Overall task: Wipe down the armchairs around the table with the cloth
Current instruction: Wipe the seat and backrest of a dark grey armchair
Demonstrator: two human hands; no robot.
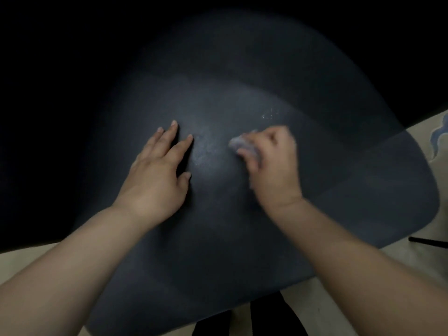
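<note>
Filling nearly the whole view is the dark, matte seat of an armchair, its surface curving up into shadow at the far side, where the room is going black. A pale floor is showing past the seat's near edge and to its right, carrying a blue curling pattern just beyond the seat's right rim, and a thin black bar is lying on the floor beside the seat's right corner. A few bright specks are glinting on the seat right of its middle.

The left hand is lying flat on the seat left of its middle, fingers straight and slightly spread, holding nothing. The right hand is curling its fingers round a small pale cloth, bunched up and pressing against the seat just right of its middle, near the specks; hand and cloth are both looking blurred, and the two hands are lying apart on the seat
</note>
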